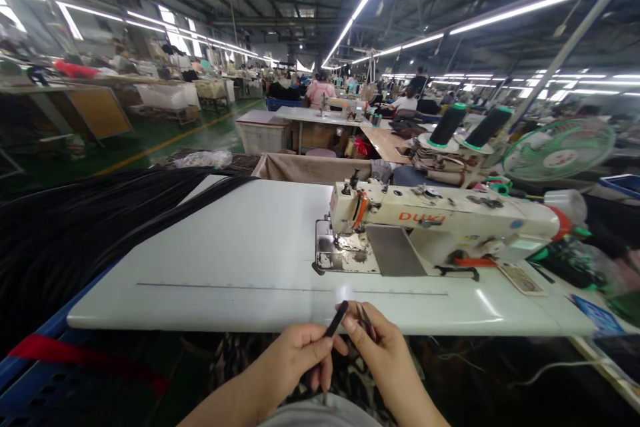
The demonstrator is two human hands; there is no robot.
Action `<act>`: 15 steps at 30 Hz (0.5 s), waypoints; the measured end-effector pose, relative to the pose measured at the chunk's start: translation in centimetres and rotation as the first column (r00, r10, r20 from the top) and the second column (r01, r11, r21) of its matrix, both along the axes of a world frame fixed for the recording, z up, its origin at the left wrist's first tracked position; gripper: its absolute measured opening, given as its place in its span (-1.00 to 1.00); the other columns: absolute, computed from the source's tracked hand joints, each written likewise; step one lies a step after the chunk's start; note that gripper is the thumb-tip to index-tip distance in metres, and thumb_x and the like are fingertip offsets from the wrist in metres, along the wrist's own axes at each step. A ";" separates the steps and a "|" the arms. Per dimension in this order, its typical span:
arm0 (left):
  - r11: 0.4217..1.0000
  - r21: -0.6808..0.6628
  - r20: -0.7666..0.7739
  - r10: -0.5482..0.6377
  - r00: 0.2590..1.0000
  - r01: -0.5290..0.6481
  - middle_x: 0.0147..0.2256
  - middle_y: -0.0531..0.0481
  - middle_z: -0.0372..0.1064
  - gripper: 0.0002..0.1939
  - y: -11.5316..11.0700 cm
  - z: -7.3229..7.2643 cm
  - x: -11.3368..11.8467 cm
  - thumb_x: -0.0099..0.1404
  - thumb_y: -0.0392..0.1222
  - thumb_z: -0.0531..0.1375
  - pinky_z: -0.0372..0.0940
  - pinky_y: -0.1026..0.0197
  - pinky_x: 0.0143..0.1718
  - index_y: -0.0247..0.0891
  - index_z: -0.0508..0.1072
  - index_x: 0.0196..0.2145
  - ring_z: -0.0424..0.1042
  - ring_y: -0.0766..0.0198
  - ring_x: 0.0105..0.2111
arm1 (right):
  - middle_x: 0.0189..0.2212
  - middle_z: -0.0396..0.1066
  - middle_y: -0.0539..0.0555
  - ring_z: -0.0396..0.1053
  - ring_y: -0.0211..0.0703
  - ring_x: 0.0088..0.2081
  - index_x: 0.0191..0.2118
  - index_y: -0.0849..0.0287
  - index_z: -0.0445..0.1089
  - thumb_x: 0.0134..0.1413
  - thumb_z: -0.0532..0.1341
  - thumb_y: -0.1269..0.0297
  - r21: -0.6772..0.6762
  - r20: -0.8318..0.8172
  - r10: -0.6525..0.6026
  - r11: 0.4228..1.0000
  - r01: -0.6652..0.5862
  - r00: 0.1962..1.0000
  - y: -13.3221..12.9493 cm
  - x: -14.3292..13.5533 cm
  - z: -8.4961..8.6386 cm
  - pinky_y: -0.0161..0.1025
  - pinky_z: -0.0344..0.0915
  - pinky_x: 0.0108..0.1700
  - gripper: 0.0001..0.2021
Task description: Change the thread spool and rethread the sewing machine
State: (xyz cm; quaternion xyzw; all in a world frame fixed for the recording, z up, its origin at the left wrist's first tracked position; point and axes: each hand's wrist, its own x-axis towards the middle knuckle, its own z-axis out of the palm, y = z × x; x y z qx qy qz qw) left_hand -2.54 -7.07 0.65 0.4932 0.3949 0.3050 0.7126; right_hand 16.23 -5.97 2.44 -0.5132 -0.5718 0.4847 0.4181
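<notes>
My left hand (306, 349) pinches a short, narrow black strip (337, 317), its end pointing up and to the right. Close beside it, my right hand (383, 341) has its fingers closed around small dark metal snips (368, 322), whose pointed blades show between thumb and fingers. Both hands are over the front edge of the white sewing table (240, 240). Beyond them stands a white sewing machine (430, 220) with a metal needle plate (345, 255). Whether the right fingertips touch the strip's end, I cannot tell.
A large bundle of long black strips (90, 227) lies across the table's left side. Thread cones (449, 125), a green fan (559, 150) and a fabric-lined bin (310, 167) stand behind. A blue crate (55, 373) with a red strap (85, 357) is at the lower left.
</notes>
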 end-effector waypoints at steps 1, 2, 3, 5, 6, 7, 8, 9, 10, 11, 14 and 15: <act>0.999 -0.025 0.019 -0.041 0.999 0.041 -0.58 0.02 0.40 -0.34 0.1 -0.3 0.4 0.28 0.37 0.18 0.08 0.29 -0.52 -0.35 0.54 -0.11 0.21 0.36 -0.62 | -0.46 0.39 0.00 0.28 -0.15 -0.39 -0.27 0.15 0.51 0.09 0.33 -0.21 -0.045 -0.023 -0.014 0.999 0.013 1.000 0.0 0.2 -0.1 -0.24 0.24 -0.31 -0.55; 0.997 -0.037 0.032 -0.067 0.997 0.068 -0.59 0.02 0.40 -0.34 0.2 -0.7 0.7 0.27 0.37 0.19 0.05 0.30 -0.55 -0.36 0.53 -0.09 0.16 0.39 -0.65 | -0.53 0.33 -0.03 0.22 -0.20 -0.45 -0.33 0.16 0.49 0.07 0.34 -0.21 -0.095 -0.051 -0.040 0.995 0.035 0.998 0.0 0.4 -0.3 -0.27 0.17 -0.37 -0.54; 0.996 -0.039 0.036 -0.080 0.996 0.081 -0.58 0.02 0.41 -0.33 0.3 -1.0 1.0 0.27 0.37 0.20 0.07 0.32 -0.56 -0.36 0.52 -0.07 0.13 0.41 -0.67 | -0.59 0.28 -0.06 0.14 -0.25 -0.49 -0.37 0.17 0.48 0.04 0.36 -0.21 -0.140 -0.076 -0.073 0.988 0.062 0.994 0.0 0.6 -0.7 -0.29 0.09 -0.42 -0.53; 0.996 -0.033 0.015 -0.079 0.997 0.080 -0.54 0.02 0.44 -0.33 0.4 -1.4 1.3 0.27 0.35 0.20 0.12 0.33 -0.57 -0.34 0.49 0.00 0.12 0.43 -0.68 | -0.62 0.22 -0.08 0.05 -0.31 -0.52 -0.40 0.19 0.50 -0.04 0.41 -0.22 -0.195 -0.116 -0.151 0.973 0.127 0.982 -0.1 1.1 -1.4 -0.32 -0.03 -0.46 -0.51; 0.997 -0.025 -0.014 -0.073 0.997 0.072 -0.50 0.02 0.46 -0.33 0.5 -1.5 1.4 0.27 0.35 0.20 0.11 0.33 -0.59 -0.33 0.47 0.02 0.12 0.45 -0.69 | -0.62 0.22 -0.08 0.02 -0.32 -0.52 -0.37 0.20 0.53 -0.07 0.43 -0.23 -0.215 -0.133 -0.180 0.965 0.149 0.975 -0.2 1.3 -1.7 -0.33 -0.08 -0.47 -0.49; 0.998 -0.014 -0.053 -0.061 0.997 0.060 -0.45 0.01 0.47 -0.34 0.6 -1.5 1.4 0.27 0.33 0.21 0.08 0.34 -0.62 -0.31 0.47 0.04 0.12 0.46 -0.69 | -0.62 0.21 -0.09 -0.01 -0.34 -0.53 -0.35 0.21 0.56 -0.09 0.43 -0.24 -0.236 -0.150 -0.197 0.959 0.159 0.969 -0.2 1.6 -2.0 -0.34 -0.13 -0.48 -0.48; 0.999 -0.002 -0.093 -0.048 0.995 0.048 -0.41 0.01 0.48 -0.36 0.7 -1.5 1.4 0.27 0.31 0.22 0.03 0.35 -0.65 -0.30 0.48 0.03 0.12 0.48 -0.70 | -0.62 0.20 -0.09 -0.04 -0.35 -0.54 -0.32 0.22 0.57 -0.09 0.43 -0.25 -0.260 -0.165 -0.205 0.953 0.158 0.965 -0.3 1.8 -2.2 -0.34 -0.17 -0.49 -0.46; 0.999 0.010 -0.127 -0.037 0.991 0.039 -0.37 0.01 0.47 -0.39 0.8 -1.4 1.4 0.27 0.29 0.23 -0.01 0.35 -0.67 -0.29 0.50 0.02 0.11 0.50 -0.70 | -0.62 0.21 -0.09 -0.07 -0.37 -0.55 -0.29 0.22 0.58 -0.08 0.42 -0.25 -0.280 -0.177 -0.208 0.948 0.153 0.962 -0.5 1.9 -2.4 -0.34 -0.20 -0.50 -0.46; 0.999 0.021 -0.151 -0.028 0.988 0.031 -0.35 0.02 0.46 -0.42 0.9 -1.2 1.4 0.27 0.26 0.24 -0.03 0.34 -0.68 -0.28 0.51 -0.01 0.09 0.51 -0.70 | -0.61 0.22 -0.08 -0.08 -0.38 -0.56 -0.27 0.22 0.58 -0.07 0.42 -0.24 -0.295 -0.186 -0.209 0.944 0.148 0.960 -0.6 2.1 -2.4 -0.34 -0.23 -0.50 -0.46; 0.999 0.030 -0.161 -0.021 0.987 0.027 -0.34 0.03 0.45 -0.46 1.0 -1.1 1.4 0.27 0.22 0.25 -0.04 0.34 -0.67 -0.28 0.53 -0.03 0.08 0.52 -0.69 | -0.60 0.23 -0.07 -0.09 -0.38 -0.56 -0.27 0.22 0.58 -0.06 0.42 -0.23 -0.303 -0.191 -0.211 0.942 0.147 0.959 -0.7 2.1 -2.4 -0.34 -0.24 -0.50 -0.47; 0.999 0.040 -0.148 -0.022 0.989 0.028 -0.37 0.06 0.43 -0.54 1.1 -1.0 1.5 0.28 0.12 0.27 -0.01 0.33 -0.61 -0.28 0.55 -0.04 0.06 0.51 -0.65 | -0.61 0.19 -0.09 -0.11 -0.39 -0.57 -0.30 0.21 0.57 -0.06 0.42 -0.22 -0.308 -0.197 -0.228 0.938 0.161 0.954 -0.9 2.4 -2.5 -0.33 -0.25 -0.51 -0.49; 0.999 0.043 -0.150 -0.025 0.988 0.032 -0.38 0.06 0.44 -0.56 1.1 -1.1 1.4 0.28 0.10 0.27 0.00 0.34 -0.59 -0.28 0.55 -0.05 0.06 0.50 -0.64 | -0.62 0.18 -0.10 -0.12 -0.39 -0.57 -0.30 0.21 0.57 -0.06 0.42 -0.22 -0.311 -0.197 -0.243 0.934 0.175 0.950 -1.0 2.7 -2.6 -0.32 -0.25 -0.51 -0.49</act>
